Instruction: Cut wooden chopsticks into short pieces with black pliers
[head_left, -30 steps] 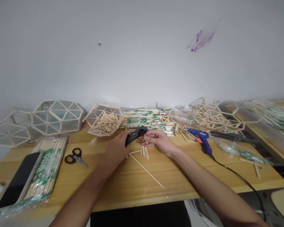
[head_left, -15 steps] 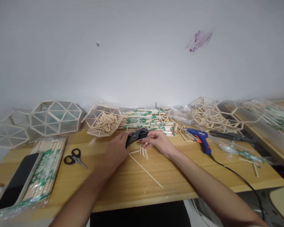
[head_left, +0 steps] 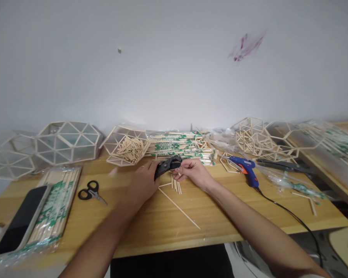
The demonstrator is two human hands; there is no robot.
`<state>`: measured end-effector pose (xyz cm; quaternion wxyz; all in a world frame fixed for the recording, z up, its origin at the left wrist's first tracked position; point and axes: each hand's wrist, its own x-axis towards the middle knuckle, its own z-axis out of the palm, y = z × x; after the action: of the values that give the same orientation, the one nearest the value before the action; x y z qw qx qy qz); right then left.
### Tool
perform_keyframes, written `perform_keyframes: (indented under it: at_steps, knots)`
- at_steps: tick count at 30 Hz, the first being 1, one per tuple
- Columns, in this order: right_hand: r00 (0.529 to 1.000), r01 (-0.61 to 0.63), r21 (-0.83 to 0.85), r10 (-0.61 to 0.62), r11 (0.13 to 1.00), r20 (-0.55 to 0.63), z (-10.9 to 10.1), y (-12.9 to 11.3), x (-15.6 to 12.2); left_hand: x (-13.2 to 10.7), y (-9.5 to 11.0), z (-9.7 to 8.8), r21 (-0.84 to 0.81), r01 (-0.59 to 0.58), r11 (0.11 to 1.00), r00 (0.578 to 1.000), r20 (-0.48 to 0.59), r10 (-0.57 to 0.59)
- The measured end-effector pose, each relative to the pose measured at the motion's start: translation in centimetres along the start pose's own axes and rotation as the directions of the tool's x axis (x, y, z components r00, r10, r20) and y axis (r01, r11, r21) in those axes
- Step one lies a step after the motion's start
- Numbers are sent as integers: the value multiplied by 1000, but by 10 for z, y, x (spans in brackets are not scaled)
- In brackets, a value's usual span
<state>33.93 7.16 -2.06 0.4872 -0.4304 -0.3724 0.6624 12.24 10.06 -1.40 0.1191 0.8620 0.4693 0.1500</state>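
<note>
My left hand (head_left: 143,182) is closed around a black cutter (head_left: 167,165), held just above the wooden table (head_left: 162,224). My right hand (head_left: 193,173) pinches a short wooden stick piece (head_left: 179,174) right at the cutter's jaw. Below both hands lie several short cut sticks (head_left: 176,185) and one long thin stick (head_left: 178,207) running diagonally toward me.
Black scissors (head_left: 90,191) and a phone (head_left: 21,219) on a pack of sticks (head_left: 58,202) lie at the left. A blue glue gun (head_left: 246,169) with its cord is at the right. Stick-frame shapes (head_left: 68,143) and stick packs (head_left: 179,148) line the wall.
Both hands stay at the same spot with the cutter; the right hand's fingers have shifted slightly at the cutter's jaw. The view moved a little.
</note>
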Motion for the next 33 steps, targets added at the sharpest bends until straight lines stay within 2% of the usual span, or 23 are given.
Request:
perform_keyframes:
  at_steps: [20, 23, 28, 33]
  knots:
    - [999, -6, -22, 7, 1000, 48, -4, 1, -1, -2, 0, -1, -7, 31, 999, 999, 12, -31]
    - [998, 36, -87, -31, 996, 62, -5, 0, -1, -1, -5, 2, -60, 15, 998, 999, -51, -18]
    - [979, 198, -254, -177, 947, 103, -4, 1, -3, -1, -10, 2, -226, -71, 971, 961, -275, 6]
    - [980, 197, -452, -172, 870, 96, 0, 6, -5, -3, -7, -2, -270, -138, 953, 924, -380, 26]
